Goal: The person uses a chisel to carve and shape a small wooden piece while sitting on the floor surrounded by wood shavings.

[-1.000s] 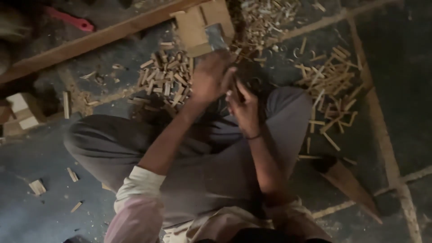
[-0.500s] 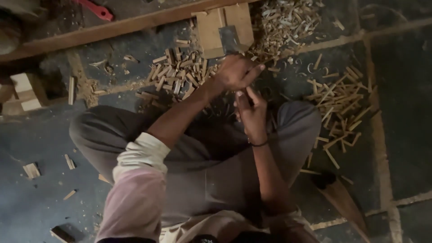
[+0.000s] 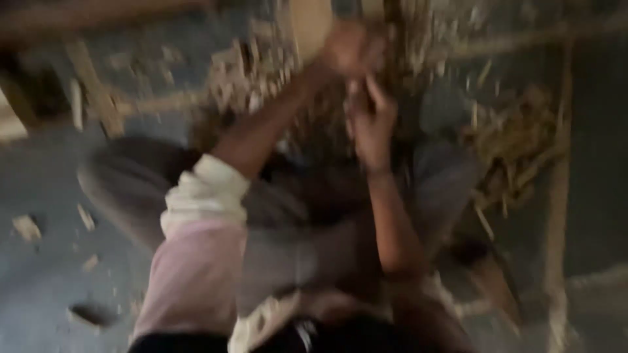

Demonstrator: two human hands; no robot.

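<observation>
The picture is badly blurred. My left hand [image 3: 350,49] is raised at the top centre, closed in a fist around the handle of a chopping tool whose grey blade [image 3: 358,8] barely shows at the top edge. Just below it, my right hand [image 3: 373,121] points its fingers upward and pinches a thin wood stick [image 3: 356,88], held upright under the fist. A dark band sits on my right wrist. A pale wooden block [image 3: 311,23] lies behind the hands. My bent legs in grey trousers [image 3: 131,189] frame both arms.
Heaps of split wood sticks lie on the floor at the top centre [image 3: 255,72] and at the right [image 3: 523,144]. Wooden slats [image 3: 556,196] run across the grey floor. Loose chips [image 3: 26,225] are scattered at the left, and a brown wedge-shaped piece [image 3: 490,281] lies by my right leg.
The view has swung and blurred. My left hand with the tool has risen towards the top edge, while my right hand keeps the stick upright beneath it.
</observation>
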